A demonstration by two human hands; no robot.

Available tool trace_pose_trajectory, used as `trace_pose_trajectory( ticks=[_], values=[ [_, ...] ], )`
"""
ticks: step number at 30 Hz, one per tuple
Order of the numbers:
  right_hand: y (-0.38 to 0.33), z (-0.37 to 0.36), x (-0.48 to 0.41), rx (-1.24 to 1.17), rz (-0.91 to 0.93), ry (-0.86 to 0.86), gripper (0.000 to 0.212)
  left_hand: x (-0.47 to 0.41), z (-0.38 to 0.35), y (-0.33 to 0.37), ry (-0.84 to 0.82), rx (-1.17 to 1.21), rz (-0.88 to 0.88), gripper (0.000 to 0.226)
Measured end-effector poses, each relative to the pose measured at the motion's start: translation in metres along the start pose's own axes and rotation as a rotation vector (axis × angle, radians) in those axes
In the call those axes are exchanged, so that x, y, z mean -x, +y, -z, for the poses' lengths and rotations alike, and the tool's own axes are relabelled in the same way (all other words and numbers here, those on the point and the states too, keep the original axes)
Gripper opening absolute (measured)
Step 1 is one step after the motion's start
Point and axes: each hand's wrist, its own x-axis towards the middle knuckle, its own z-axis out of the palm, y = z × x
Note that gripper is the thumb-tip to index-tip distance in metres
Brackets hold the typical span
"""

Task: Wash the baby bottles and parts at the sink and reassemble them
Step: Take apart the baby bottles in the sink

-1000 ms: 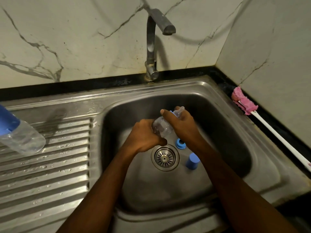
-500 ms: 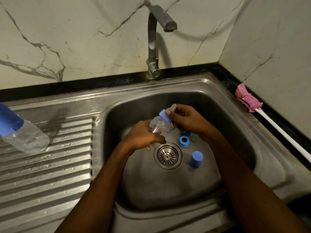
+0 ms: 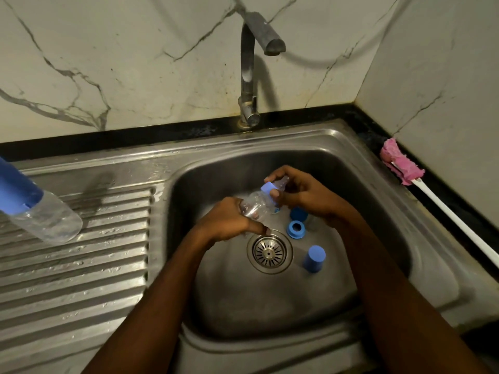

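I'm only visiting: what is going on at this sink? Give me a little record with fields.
Left hand: grips the clear bottle
Right hand: holds the blue collar at the bottle's neck
Sink basin: blue ring and blue cap lie loose near the drain
Far left: second bottle with a blue top
Right edge: pink brush
Tap: no water visible

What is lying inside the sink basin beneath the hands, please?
The sink basin holds a drain strainer, a blue ring and a blue cap. Another blue part is partly covered by the right hand; whatever else lies beneath it cannot be seen.
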Motion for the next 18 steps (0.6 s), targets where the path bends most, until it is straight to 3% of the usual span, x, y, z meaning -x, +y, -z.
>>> trace_pose_trajectory(
  ticks=[7, 11, 14, 18],
  values=[
    [0.005, 0.019, 0.015, -0.188, 0.075, -0.046, 0.035, 0.005, -0.007, 0.005, -0.122, 0.048, 0.019, 0.037],
    [0.007, 0.039, 0.028, -0.452, 0.052, 0.146, 0.04, 0.006, -0.014, 0.0, -0.135, 0.102, 0.051, 0.038],
    [0.014, 0.04, 0.028, -0.261, -0.048, 0.243, 0.039, 0.001, -0.026, -0.002, -0.134, 0.155, -0.001, 0.029],
    [0.02, 0.039, 0.022, -0.284, -0.137, 0.44, 0.034, -0.011, -0.046, -0.013, -0.201, -0.163, -0.021, 0.03]
  ],
)
